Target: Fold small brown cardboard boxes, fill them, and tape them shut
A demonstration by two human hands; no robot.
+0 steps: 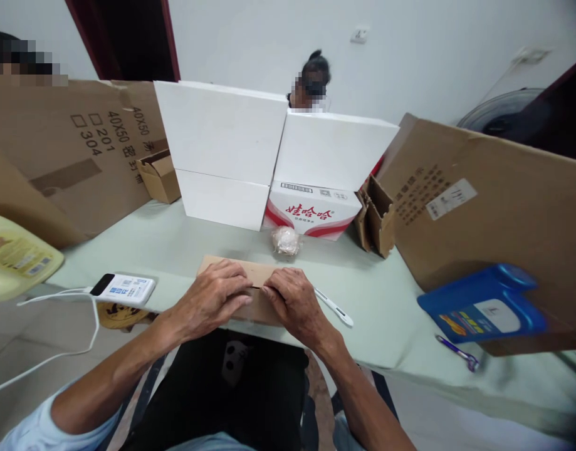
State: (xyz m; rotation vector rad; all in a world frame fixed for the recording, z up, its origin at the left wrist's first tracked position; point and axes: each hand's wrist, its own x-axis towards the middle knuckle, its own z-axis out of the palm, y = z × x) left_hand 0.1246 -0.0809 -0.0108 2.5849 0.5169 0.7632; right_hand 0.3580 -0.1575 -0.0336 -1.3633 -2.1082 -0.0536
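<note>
Your left hand [224, 289] and right hand [294, 304] both rest on a brown cardboard piece [254, 272], fingers bent and drawn in; whether they grip it or just press, I cannot tell. The cardboard lies right at the near edge of the table [382, 294], in front of your lap. Open cloth runs left toward the white power bank [128, 289] and right toward the blue bottle [485, 307]. Ahead there's less room — the wrapped ball [286, 241] sits just before the red-and-white carton [316, 213]. A white tool [335, 308] lies close beside your right hand. Your forearms angle inward — backs of the hands up, a narrow gap between the fingertips.
</note>
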